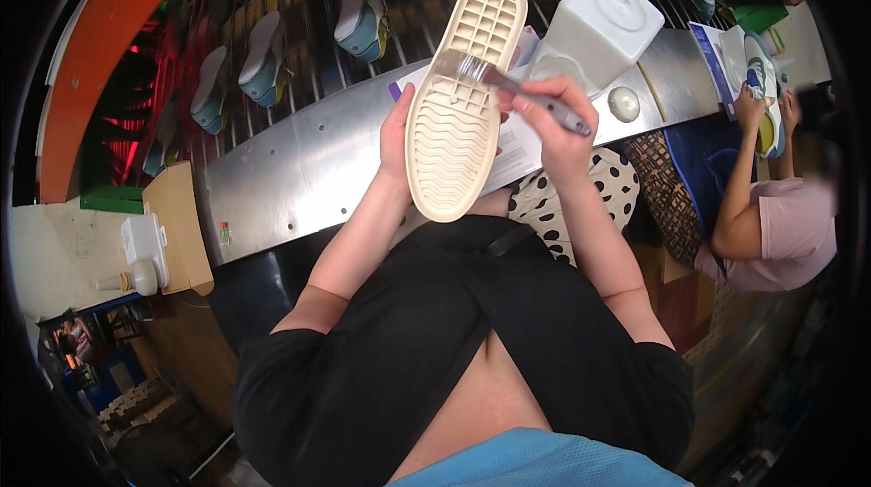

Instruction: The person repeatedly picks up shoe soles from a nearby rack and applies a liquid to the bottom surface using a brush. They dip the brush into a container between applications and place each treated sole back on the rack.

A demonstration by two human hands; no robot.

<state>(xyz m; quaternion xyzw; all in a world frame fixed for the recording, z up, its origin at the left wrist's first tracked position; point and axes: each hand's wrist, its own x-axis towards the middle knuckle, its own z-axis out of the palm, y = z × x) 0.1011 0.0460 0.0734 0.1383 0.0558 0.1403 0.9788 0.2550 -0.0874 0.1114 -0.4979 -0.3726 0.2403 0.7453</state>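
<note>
My left hand (397,135) grips a cream shoe sole (451,160) by its left edge. The sole is tilted up in front of me, its inner face with a square grid and wavy ridges toward me. In my right hand (562,129) is a flat brush with a grey handle (555,110). The brush head (461,66) lies across the grid part of the sole; its bristles are blurred. Just beyond my right hand stands a white plastic container (594,29). A small round white object (624,103) sits beside it on the metal ledge.
Behind the metal ledge (272,183), a roller conveyor (313,47) carries several grey-blue shoe pieces (361,15). Printed paper (515,153) lies under the sole. An open cardboard box (181,228) is at the left. On the right, a co-worker (771,228) holds a shoe (762,92).
</note>
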